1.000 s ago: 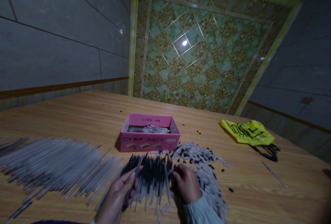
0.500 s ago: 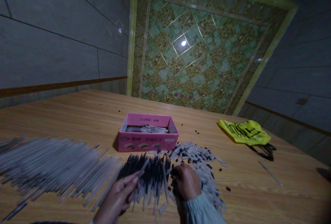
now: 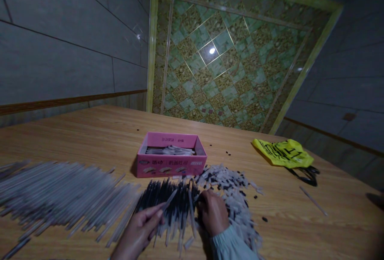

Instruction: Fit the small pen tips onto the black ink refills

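Observation:
My left hand point(image 3: 147, 224) pinches a thin translucent tube point(image 3: 169, 201), like a pen barrel, that points up and to the right. Under and beyond it lies a row of slim dark-tipped sticks point(image 3: 177, 196) with pale lower ends. My right hand point(image 3: 213, 212) is closed at the right end of this row, its fingertips curled down and partly hidden. Whatever they hold, if anything, I cannot make out. Right beside it spreads a heap of small white, cap-like pieces mixed with black bits point(image 3: 240, 204).
A pink open box point(image 3: 171, 168) with pale sticks inside stands behind the row. Many clear tubes point(image 3: 66, 196) lie at the left. A yellow bag point(image 3: 282, 153) with black straps and a single stick point(image 3: 313, 201) lie at the right. A tiled wall rises behind the wooden table point(image 3: 90, 132).
My left hand and its tube have shifted slightly to the right. My right hand has moved a little left, toward the dark-tipped sticks, its fingers still curled.

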Demonstrator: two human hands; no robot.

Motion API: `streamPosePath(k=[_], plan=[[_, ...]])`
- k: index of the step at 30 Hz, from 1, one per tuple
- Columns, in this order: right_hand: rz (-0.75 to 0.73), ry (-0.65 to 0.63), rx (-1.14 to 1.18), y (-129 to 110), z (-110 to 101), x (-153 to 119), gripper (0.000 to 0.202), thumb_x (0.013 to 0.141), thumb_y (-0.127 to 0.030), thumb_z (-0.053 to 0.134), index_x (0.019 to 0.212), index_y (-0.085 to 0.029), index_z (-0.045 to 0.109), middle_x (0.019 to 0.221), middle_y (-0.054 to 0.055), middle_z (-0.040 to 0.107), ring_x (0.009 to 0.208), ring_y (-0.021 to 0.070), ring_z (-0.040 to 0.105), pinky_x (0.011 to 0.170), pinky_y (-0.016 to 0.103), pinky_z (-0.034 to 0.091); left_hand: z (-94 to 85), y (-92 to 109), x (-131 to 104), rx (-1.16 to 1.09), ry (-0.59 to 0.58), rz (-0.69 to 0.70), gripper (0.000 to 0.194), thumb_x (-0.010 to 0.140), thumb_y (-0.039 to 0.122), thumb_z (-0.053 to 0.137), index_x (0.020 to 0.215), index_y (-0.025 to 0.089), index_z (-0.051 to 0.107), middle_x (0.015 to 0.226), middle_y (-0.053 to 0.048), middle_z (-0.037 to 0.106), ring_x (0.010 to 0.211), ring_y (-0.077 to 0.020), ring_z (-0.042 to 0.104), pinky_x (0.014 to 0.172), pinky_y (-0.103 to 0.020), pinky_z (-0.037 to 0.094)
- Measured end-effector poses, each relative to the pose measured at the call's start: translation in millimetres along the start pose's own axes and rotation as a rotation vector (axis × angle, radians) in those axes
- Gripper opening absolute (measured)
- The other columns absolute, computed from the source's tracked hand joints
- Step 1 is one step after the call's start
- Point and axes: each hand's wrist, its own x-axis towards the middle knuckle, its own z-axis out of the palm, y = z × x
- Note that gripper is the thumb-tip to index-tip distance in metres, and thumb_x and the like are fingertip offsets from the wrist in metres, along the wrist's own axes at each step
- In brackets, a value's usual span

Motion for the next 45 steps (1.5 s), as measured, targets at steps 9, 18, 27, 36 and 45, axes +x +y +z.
streamPosePath(k=[9, 18, 27, 36, 45], plan=[[0.139, -0.103, 1.251, -16, 11, 1, 0.027, 0.064, -0.036, 0.070, 0.081, -0.016, 0.065, 0.072, 0.003, 0.065, 0.065, 0.0167, 0.057, 0.061, 0.028, 0.044, 6.0, 7, -8, 0.174, -0.017, 0.091, 0.037, 0.058, 0.042, 0.070, 0.086, 0.017, 0.074, 0.055, -0.003, 0.062, 0.048, -0.0116, 0.047, 0.044, -0.021, 0.038], [0.070, -0.129, 1.258, -19, 6, -2, 0.023, 0.067, -0.034, 0.071, 0.082, -0.016, 0.067, 0.072, 0.002, 0.064, 0.064, 0.0141, 0.056, 0.062, 0.025, 0.042, 3.1, 2, -8, 0.311, -0.129, 0.143, 0.037, 0.067, 0.042, 0.064, 0.094, 0.018, 0.072, 0.066, -0.005, 0.068, 0.061, -0.0159, 0.054, 0.057, -0.024, 0.041], [0.041, -0.143, 1.219, -19, 7, -3, 0.025, 0.066, -0.036, 0.071, 0.081, -0.016, 0.068, 0.074, 0.004, 0.065, 0.066, 0.0160, 0.057, 0.061, 0.027, 0.044, 5.8, 4, -7, 0.299, -0.137, 0.124, 0.039, 0.065, 0.044, 0.064, 0.093, 0.017, 0.072, 0.067, -0.005, 0.069, 0.062, -0.0165, 0.055, 0.057, -0.025, 0.042], [0.312, -0.337, 1.651, -19, 17, -4, 0.031, 0.065, -0.037, 0.074, 0.079, -0.013, 0.062, 0.059, 0.000, 0.058, 0.046, 0.0070, 0.049, 0.048, 0.022, 0.042, 6.5, 4, -9, 0.199, -0.135, 0.081, 0.040, 0.062, 0.043, 0.068, 0.091, 0.016, 0.073, 0.054, -0.003, 0.061, 0.049, -0.0109, 0.047, 0.046, -0.021, 0.038], [0.342, -0.327, 1.757, -18, 10, -3, 0.026, 0.061, -0.023, 0.077, 0.081, -0.014, 0.063, 0.069, 0.004, 0.065, 0.049, 0.0074, 0.055, 0.046, 0.019, 0.044, 7.7, 3, -10, 0.166, -0.086, 0.076, 0.041, 0.059, 0.045, 0.069, 0.088, 0.017, 0.074, 0.047, 0.000, 0.053, 0.042, -0.0080, 0.036, 0.035, -0.018, 0.027]])
